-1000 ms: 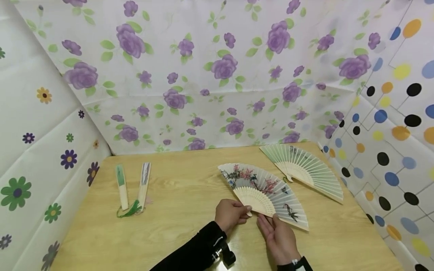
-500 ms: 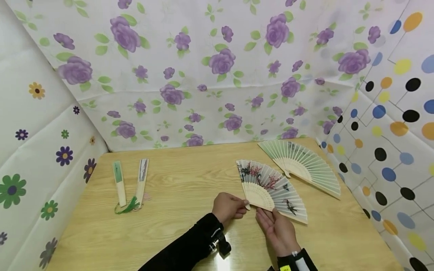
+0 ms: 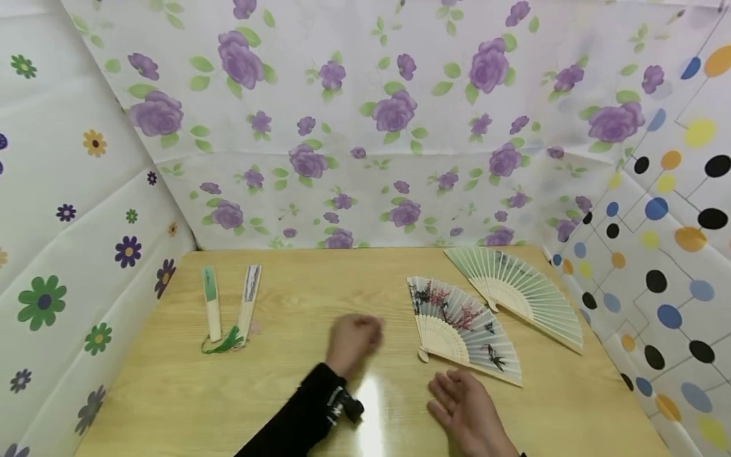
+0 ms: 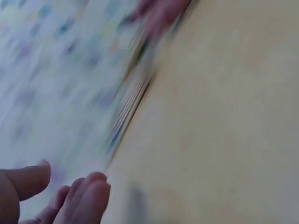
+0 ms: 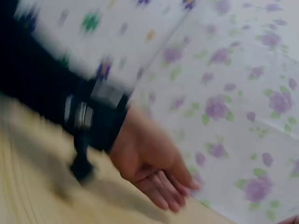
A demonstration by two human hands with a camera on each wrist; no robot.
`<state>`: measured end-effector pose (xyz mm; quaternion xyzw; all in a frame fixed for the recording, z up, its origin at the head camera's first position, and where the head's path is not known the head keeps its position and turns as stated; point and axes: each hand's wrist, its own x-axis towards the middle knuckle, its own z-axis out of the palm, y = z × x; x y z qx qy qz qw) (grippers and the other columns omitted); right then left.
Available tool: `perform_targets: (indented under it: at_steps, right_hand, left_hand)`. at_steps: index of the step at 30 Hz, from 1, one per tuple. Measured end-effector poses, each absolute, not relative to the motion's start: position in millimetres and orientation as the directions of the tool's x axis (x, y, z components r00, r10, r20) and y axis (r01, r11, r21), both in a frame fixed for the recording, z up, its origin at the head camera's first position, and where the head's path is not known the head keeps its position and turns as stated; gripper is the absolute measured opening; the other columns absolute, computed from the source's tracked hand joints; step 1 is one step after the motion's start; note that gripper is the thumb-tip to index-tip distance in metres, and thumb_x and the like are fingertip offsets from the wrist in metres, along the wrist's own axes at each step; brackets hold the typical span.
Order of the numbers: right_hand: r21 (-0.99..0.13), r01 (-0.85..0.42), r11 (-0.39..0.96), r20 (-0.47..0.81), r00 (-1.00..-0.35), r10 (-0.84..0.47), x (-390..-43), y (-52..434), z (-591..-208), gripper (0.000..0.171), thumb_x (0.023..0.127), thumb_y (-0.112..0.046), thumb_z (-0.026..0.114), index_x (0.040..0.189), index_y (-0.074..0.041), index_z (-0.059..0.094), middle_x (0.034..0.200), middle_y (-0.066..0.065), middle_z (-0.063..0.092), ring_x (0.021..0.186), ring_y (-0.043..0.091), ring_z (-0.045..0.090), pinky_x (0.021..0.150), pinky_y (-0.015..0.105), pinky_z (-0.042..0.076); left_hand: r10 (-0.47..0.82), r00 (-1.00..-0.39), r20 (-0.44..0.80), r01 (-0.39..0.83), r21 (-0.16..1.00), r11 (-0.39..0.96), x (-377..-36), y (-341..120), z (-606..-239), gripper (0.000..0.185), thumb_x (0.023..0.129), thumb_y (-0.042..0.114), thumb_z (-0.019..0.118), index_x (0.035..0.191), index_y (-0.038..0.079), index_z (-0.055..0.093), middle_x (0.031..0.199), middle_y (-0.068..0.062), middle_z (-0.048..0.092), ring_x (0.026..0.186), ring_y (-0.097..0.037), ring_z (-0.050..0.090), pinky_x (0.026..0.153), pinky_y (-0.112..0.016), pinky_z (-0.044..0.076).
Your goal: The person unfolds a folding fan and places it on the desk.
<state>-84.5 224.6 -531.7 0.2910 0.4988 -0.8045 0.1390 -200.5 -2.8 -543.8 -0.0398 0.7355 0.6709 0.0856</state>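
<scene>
The painted fan (image 3: 464, 330) is lying spread open on the table (image 3: 285, 393), pivot toward the person, long edge running down to the right. The left hand (image 3: 354, 339) is hovering empty, loosely curled; the right hand (image 3: 465, 406) is resting flat, fingers relaxed, just beside the fan.

A pale green open fan (image 3: 516, 293) is lying spread at the back right of the wooden table (image 3: 297, 393) — its ribs pointing toward the near side. Two closed fans are resting side by side near the left edge: one with a green guard (image 3: 211, 303), one with a greyish print (image 3: 249, 299) — a green tassel (image 3: 221, 343) curling at their near ends. Flowered sheets (image 3: 365, 127) are hanging behind, a dotted one (image 3: 668, 241) at the right.
</scene>
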Motion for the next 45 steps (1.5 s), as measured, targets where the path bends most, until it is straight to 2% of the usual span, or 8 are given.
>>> perform_targets:
  at_steps: [4,7,15,21,27,35,40,45]
  right_hand:
    - [-0.689,0.559,-0.461,-0.602,-0.796,-0.065,-90,202,-523,0.039,0.118,-0.033,0.051,0.145,-0.010,0.036,0.132,0.006,0.064,0.125,0.023,0.067,0.116,0.050,0.058]
    - [-0.715,0.562,-0.416,-0.552,-0.819,-0.158,-103,180,-518,0.043,0.120,-0.038,0.051,0.150,-0.011,0.035,0.137,0.005,0.061,0.127,0.021,0.064,0.120,0.048,0.055]
    - [-0.827,0.498,-0.262,-0.415,-0.854,-0.314,-164,108,-534,0.068,0.124,-0.034,0.044,0.174,0.006,0.023,0.174,0.036,0.038,0.156,0.042,0.053,0.133,0.051,0.050]
    - [-0.848,0.463,-0.258,-0.341,-0.849,-0.402,-188,89,-558,0.071,0.126,-0.026,0.040,0.178,0.009,0.008,0.184,0.037,0.020,0.174,0.051,0.026,0.143,0.053,0.037]
    - [-0.873,0.417,-0.255,-0.311,-0.877,-0.367,-200,82,-563,0.068,0.124,-0.020,0.043,0.178,0.009,0.014,0.183,0.036,0.025,0.173,0.050,0.029,0.141,0.052,0.039]
    - [-0.891,0.398,-0.216,-0.301,-0.877,-0.374,-212,76,-557,0.070,0.121,-0.015,0.050,0.176,0.011,0.017,0.181,0.035,0.030,0.170,0.047,0.037,0.142,0.054,0.039]
    - [-0.932,0.331,-0.149,-0.264,-0.899,-0.349,-211,77,-550,0.064,0.121,-0.026,0.056,0.171,0.009,0.038,0.163,0.029,0.061,0.145,0.034,0.070,0.123,0.041,0.060]
    - [-0.957,0.234,-0.171,-0.179,-0.941,-0.289,-205,86,-538,0.059,0.124,-0.036,0.052,0.167,0.004,0.050,0.155,0.023,0.071,0.136,0.029,0.076,0.104,0.033,0.069]
  left_hand:
    - [-0.271,-0.962,0.011,-0.077,0.946,0.314,-224,-82,-530,0.028,0.114,0.024,0.068,0.132,0.006,0.081,0.114,-0.017,0.083,0.098,-0.027,0.078,0.089,-0.041,0.065]
    - [-0.374,-0.922,0.097,-0.087,0.892,0.443,-237,-131,-522,0.035,0.115,0.021,0.066,0.143,0.002,0.075,0.128,-0.026,0.080,0.110,-0.043,0.077,0.096,-0.057,0.063]
    - [-0.171,-0.984,0.040,-0.118,0.571,0.812,-249,-206,-545,0.066,0.106,0.020,0.069,0.155,-0.021,0.053,0.164,-0.047,0.047,0.150,-0.068,0.049,0.119,-0.076,0.052]
    - [-0.062,-0.998,0.014,-0.049,0.460,0.887,-233,-193,-549,0.030,0.104,0.009,0.075,0.127,-0.011,0.077,0.122,-0.033,0.078,0.104,-0.049,0.077,0.090,-0.062,0.067]
    - [0.001,-0.994,0.105,0.045,0.411,0.911,-226,-170,-566,0.019,0.091,0.002,0.089,0.107,-0.003,0.078,0.089,-0.019,0.072,0.075,-0.036,0.070,0.058,-0.049,0.061]
    - [0.060,-0.992,-0.107,-0.009,0.546,0.838,-225,-163,-571,0.031,0.093,0.021,0.094,0.083,0.007,0.070,0.069,-0.005,0.063,0.058,-0.020,0.057,0.053,-0.033,0.046]
    - [0.209,-0.965,-0.160,-0.036,0.867,0.497,-205,-130,-537,0.022,0.105,0.018,0.082,0.106,-0.004,0.079,0.087,-0.014,0.080,0.065,-0.019,0.073,0.059,-0.032,0.062]
    - [0.275,-0.952,-0.135,-0.080,0.976,0.202,-195,-91,-528,0.029,0.111,0.014,0.075,0.123,-0.012,0.079,0.106,-0.025,0.084,0.079,-0.014,0.079,0.071,-0.027,0.066]
